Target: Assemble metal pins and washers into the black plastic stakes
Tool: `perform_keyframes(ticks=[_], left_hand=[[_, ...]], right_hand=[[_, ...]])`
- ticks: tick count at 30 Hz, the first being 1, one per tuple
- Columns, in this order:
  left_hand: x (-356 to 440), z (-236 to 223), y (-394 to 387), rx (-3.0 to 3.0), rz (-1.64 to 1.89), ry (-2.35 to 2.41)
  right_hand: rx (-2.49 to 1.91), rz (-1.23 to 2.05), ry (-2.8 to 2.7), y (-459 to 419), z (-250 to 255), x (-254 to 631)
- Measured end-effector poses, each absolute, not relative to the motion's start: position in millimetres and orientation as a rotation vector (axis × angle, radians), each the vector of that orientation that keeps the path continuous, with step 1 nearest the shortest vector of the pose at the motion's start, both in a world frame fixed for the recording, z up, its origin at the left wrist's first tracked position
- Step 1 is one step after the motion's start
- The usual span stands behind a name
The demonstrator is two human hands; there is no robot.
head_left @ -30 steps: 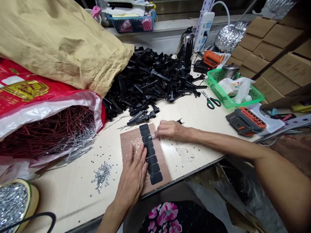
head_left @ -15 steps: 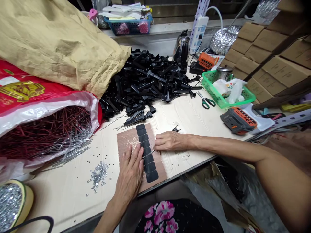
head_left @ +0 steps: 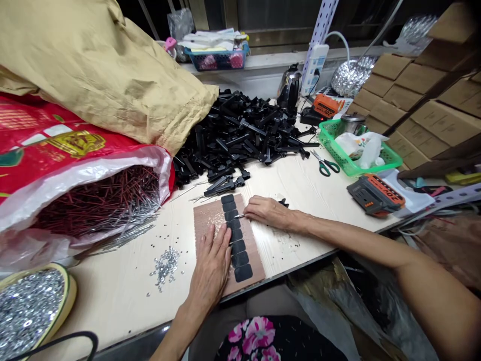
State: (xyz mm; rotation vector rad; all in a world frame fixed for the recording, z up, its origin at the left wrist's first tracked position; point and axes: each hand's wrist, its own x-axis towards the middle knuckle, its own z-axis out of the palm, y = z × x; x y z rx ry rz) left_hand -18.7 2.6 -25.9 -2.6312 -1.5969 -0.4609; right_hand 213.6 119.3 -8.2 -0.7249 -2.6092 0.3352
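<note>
A reddish-brown board (head_left: pixel 205 215) lies at the table's front edge, with a row of black rounded pads (head_left: pixel 238 246) down it. Flat on the board rests my left hand (head_left: pixel 210 263), fingers stretched out, its fingertips beside the row's left edge. My right hand (head_left: pixel 267 211) is closed in a pinch on a thin metal tool (head_left: pixel 239 216), whose tip lies over one of the upper pads. Pale crumbs (head_left: pixel 217 218) are scattered on the board left of the row. Just behind my right hand sits a small black part (head_left: pixel 283 202).
Black plastic parts (head_left: pixel 244 130) are heaped at the back. A red sack (head_left: pixel 86 135) of long nails and a tub (head_left: pixel 69 296) of small metal rings stand left, near loose rings (head_left: pixel 165 265). Scissors (head_left: pixel 325 164), a green basket (head_left: pixel 351 170) and a battery (head_left: pixel 376 195) lie right.
My right hand has moved up along the row of pads with the tool, away from my left fingers. My left hand stays on the board. The whole view has shifted slightly.
</note>
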Motion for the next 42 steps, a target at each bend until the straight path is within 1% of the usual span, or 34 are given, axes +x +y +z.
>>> perform_keyframes(ticks=[4, 8, 12, 15, 17, 19, 22, 25, 29, 35, 39, 41, 42], left_hand=[[-19, -27, 2, -2.590, -0.446, -1.602], [-16, -30, -1, -2.594, -0.522, -1.645], [-20, -25, -2, -2.599, -0.776, -1.769], [-45, -13, -2, -2.369, -0.969, -1.971], [-74, -5, -4, -2.149, -0.967, -2.096], [-103, 0, -11, -2.009, -0.893, -2.182], [-132, 3, -24, -1.989, -0.798, -2.218], [-134, 2, -34, -2.062, -0.749, -2.151], [-117, 3, -38, -2.246, -0.648, -1.981], [-118, -5, -47, -2.437, -0.426, -1.841], [-119, -12, -46, -2.472, -0.507, -1.854], [-114, -9, -42, -2.444, -0.682, -1.998], [-110, -6, -40, -2.403, -0.838, -2.129]], right_hand=[[-1.036, 0.312, -2.480, 123, -10, 233], [-1.105, 0.135, -2.504, 127, -2, 232], [-0.987, 0.012, -2.511, 153, 9, 171], [-0.958, -0.008, -2.616, 178, 6, 114], [-0.976, -0.014, -2.696, 189, -1, 88], [-0.991, -0.027, -2.749, 195, -10, 74], [-1.015, -0.035, -2.759, 196, -18, 71], [-1.020, -0.015, -2.695, 190, -14, 77], [-0.991, 0.009, -2.529, 174, 8, 95], [-0.818, 0.257, -2.315, 137, 34, 127], [-0.770, 0.376, -2.296, 102, 29, 137], [-0.769, 0.438, -2.309, 84, 25, 137], [-0.763, 0.476, -2.319, 76, 24, 136]])
